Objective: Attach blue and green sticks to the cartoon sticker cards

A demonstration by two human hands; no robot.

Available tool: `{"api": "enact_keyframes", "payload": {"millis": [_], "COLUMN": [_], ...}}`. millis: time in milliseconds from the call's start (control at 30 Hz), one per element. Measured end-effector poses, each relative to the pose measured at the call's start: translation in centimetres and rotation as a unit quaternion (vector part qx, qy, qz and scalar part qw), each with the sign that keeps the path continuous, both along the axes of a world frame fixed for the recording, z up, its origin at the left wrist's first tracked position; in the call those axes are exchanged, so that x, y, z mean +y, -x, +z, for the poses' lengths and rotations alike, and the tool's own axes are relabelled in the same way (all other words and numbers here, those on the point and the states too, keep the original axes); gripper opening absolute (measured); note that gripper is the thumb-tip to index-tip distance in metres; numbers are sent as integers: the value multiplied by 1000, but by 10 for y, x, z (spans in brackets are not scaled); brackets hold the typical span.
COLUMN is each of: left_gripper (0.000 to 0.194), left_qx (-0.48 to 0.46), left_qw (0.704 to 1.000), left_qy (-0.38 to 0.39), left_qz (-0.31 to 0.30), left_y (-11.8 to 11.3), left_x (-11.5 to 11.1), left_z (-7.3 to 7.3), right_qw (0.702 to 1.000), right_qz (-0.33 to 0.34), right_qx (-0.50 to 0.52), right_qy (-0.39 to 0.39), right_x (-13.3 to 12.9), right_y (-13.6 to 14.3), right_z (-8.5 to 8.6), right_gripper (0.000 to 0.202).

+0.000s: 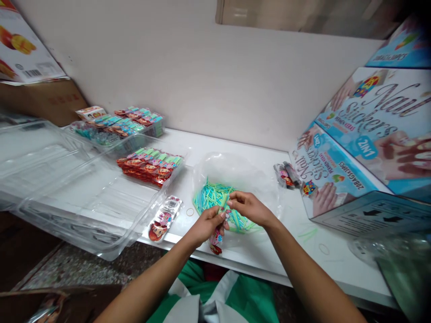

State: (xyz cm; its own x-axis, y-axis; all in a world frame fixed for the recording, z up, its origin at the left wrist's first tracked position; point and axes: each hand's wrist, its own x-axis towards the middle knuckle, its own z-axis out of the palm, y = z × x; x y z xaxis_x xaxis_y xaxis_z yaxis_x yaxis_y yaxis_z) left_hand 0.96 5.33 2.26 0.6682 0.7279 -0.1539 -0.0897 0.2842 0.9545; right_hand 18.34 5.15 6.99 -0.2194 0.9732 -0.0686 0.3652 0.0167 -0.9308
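My left hand is closed on a small printed packet with a red-haired cartoon figure, which hangs below the fingers. Just beside it, my right hand pinches at the packet's upper end, where thin green sticks show between the fingers. How far those sticks are inside the packet is hidden. Both hands are over a clear plastic bag of loose green and blue sticks. To the left, a flat cartoon packet lies on the white table.
A clear tray on the left holds stacked packets; another filled container stands behind. Nail sticker boxes line the right side. Dark-backed packets, a rubber band and a clear jar lie nearby.
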Motion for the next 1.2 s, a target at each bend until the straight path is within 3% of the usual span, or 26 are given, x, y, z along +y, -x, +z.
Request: {"api": "enact_keyframes", "payload": {"millis": [200,567,667,900,1200], "left_gripper": [33,35,34,36,37], "left_qx": [-9,-36,-38,-33,-28], "left_qw": [1000,997,997,998,997], "left_qy": [29,58,60,62,72], "left_qz": [-5,24,12,-3,-16], "left_y": [2,1,2,1,2], "left_x": [-3,-2,-2,-4,-4], "left_z": [0,1,0,-3,-3], "right_qw": [999,998,998,996,998], "right_qz": [-26,-54,-53,-71,-67], "right_qx": [38,-28,-35,52,12], "right_qy": [8,-6,-12,3,-14], "right_x": [-4,-12,-14,-10,-6], "right_y": [-1,-6,-2,7,5], "right_z": [-8,-12,-11,-9,-18], "right_gripper": [23,25,21,21,15]}}
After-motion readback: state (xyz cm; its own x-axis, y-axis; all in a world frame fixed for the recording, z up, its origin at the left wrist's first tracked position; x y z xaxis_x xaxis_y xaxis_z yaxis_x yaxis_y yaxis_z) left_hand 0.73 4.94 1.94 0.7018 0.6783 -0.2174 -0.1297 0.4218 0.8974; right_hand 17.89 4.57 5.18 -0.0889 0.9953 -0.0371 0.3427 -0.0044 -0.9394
